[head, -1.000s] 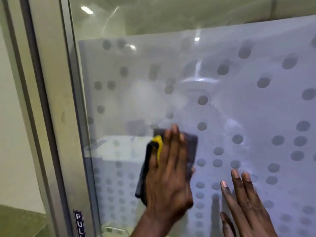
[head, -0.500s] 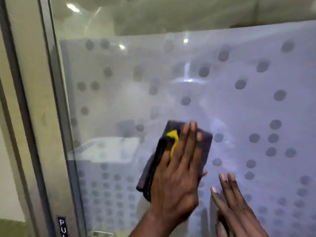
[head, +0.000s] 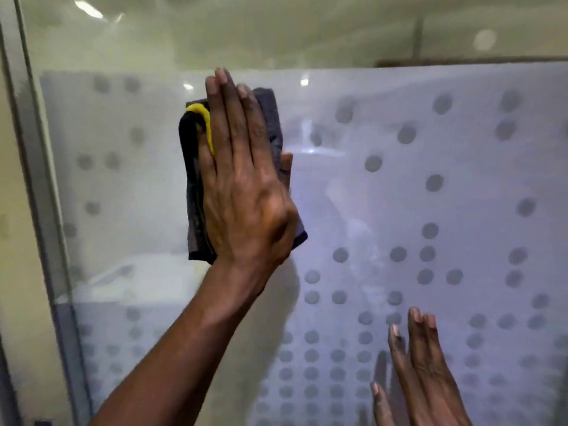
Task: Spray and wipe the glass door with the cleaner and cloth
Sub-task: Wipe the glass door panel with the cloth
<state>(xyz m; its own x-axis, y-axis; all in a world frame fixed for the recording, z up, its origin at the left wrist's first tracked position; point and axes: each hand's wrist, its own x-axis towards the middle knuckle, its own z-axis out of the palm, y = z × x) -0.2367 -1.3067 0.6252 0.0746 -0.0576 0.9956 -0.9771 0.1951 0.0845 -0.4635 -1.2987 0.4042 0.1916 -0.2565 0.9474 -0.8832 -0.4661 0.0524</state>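
Grey cloth (head: 195,216) under my flat left hand (head: 246,195), wiping glass door (head: 461,195); right hand (head: 425,373) flat, bracing. Next, likely: rightward sweep.

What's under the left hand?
A folded dark grey cloth with a yellow edge, pressed flat to the glass door by the left hand. The glass behind the cloth is covered.

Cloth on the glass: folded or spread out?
Folded: the cloth shows stacked layers along its left edge beside the left hand.

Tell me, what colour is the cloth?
It's a dark grey folded cloth with a yellow edge; head view shows it.
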